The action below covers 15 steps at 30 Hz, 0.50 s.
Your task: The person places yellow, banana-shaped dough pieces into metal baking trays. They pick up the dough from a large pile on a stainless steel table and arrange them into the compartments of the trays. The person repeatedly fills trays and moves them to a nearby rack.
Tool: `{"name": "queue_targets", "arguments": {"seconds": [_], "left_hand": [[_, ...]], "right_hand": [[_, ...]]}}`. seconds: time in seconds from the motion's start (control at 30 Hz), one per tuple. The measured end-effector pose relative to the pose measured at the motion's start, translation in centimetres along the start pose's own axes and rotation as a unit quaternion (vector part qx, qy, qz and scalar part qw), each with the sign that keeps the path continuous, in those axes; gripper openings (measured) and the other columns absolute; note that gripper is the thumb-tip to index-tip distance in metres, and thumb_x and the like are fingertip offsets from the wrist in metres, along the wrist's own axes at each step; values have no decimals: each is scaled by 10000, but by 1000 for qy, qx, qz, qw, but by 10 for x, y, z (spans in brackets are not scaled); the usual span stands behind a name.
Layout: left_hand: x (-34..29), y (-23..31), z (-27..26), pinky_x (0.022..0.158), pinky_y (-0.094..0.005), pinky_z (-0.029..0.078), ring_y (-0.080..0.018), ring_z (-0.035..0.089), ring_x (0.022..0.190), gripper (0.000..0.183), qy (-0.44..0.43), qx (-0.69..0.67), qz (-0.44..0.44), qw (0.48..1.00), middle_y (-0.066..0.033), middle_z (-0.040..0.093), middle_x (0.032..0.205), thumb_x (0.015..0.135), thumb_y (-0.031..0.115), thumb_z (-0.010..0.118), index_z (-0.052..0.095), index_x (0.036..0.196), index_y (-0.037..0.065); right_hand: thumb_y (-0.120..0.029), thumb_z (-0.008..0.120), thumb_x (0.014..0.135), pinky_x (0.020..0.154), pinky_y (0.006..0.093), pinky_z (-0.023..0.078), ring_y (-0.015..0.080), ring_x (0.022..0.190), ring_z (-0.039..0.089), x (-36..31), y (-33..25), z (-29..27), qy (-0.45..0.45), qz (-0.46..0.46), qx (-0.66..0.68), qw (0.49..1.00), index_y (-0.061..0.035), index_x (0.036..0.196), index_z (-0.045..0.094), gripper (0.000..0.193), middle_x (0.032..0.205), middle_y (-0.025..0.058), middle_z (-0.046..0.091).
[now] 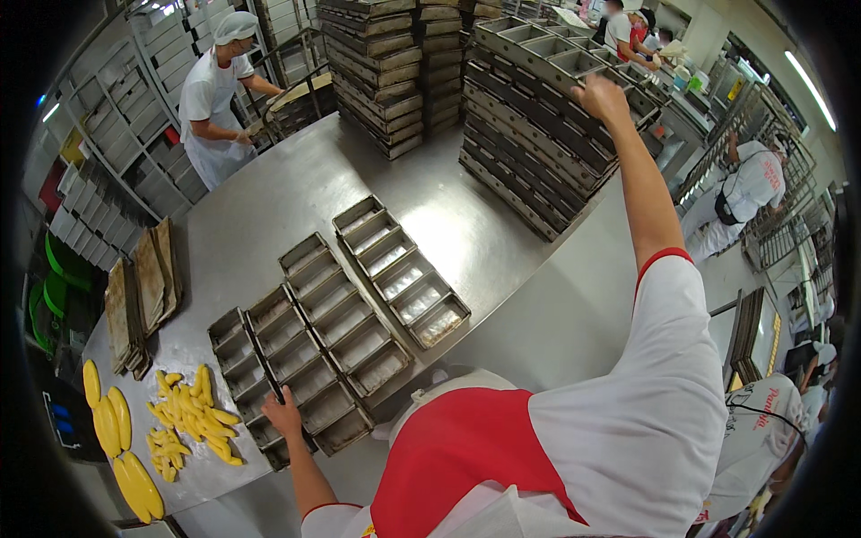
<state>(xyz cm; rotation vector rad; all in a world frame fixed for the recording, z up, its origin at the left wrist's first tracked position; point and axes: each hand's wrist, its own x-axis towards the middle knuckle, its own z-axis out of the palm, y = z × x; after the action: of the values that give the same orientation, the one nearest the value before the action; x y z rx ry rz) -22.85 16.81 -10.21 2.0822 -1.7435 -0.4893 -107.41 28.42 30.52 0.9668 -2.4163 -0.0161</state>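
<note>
Strapped loaf pan sets lie in slanting rows on the steel table (350,170). My left hand (282,412) is closed at the rim between the leftmost loaf pan set (235,345) and the adjoining loaf pan set (296,354); a dark edge shows by its fingers. Two more sets, a third (336,314) and a fourth (404,273), lie to the right, their pans hollow side up. My right arm reaches far out, and my right hand (603,99) is closed on the top rim of a tall stack of loaf pan sets (538,134).
Yellow finger-shaped pieces (193,412) and longer yellow loaf-shaped pieces (112,421) lie at the table's left. Behind them are worn flat boards (152,278). More pan stacks (377,81) stand at the back. A co-worker (220,99) stands far left; others work at right.
</note>
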Motion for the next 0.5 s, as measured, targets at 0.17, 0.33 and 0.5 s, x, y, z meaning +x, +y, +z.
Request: {"name": "queue_targets", "arguments": {"seconds": [0.17,0.33,0.5], "left_hand": [[4,-28,10,940,-517,460,-417,547,1103,667,27,2,19,999,-252,561,1194,949,531,611,593,1278,-50],[8,-30,9,945,-521,458,-418,541,1123,677,19,7,14,1000,-251,559,1199,951,540,599,588,1288,-46],[8,-31,7,944,-531,463,-424,537,1140,683,10,13,0,1000,-252,539,1245,952,544,594,583,1296,-46]], "right_hand": [[-300,634,909,870,491,548,396,1042,677,-9,-29,-6,-92,-97,3,991,-7,1096,679,351,1113,227,699],[-242,641,854,847,478,568,396,1010,691,-36,-82,-28,-96,-135,29,986,-4,972,720,278,1063,234,709],[-115,605,788,770,453,593,374,881,729,-75,-156,-19,-25,-155,37,987,-20,884,735,187,920,206,734]]}}
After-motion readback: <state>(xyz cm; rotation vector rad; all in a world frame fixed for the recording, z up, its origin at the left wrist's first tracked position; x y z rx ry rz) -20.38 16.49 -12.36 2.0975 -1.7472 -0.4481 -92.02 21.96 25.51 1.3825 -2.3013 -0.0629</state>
